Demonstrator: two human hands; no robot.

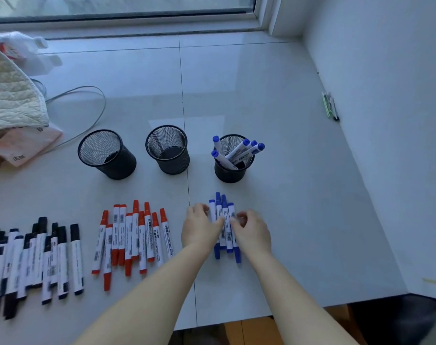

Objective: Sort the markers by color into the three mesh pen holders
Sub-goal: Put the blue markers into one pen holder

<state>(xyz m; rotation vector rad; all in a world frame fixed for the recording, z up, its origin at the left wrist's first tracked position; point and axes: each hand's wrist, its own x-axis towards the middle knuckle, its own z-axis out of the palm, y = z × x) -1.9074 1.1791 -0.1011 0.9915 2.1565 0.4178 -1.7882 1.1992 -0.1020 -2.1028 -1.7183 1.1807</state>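
So far left on the worktop [274, 95] you've got the black markers [32, 260] lying in a loose row, none sorted yet. Next over, the red markers [134, 237] are in the same boat, just lying there. Behind those, the left holder [106, 155] and the middle holder [167, 150] have no markers in them as far as I can see. Then your left hand [199, 227] and right hand [251, 231] are either side of the blue markers [224, 227] still on the worktop, grip curled in and pinching the bunch together from both sides. Right holder [233, 160] already has about 5 blue ones standing in it. So I'd say blue is roughly half done, with black and red not started.
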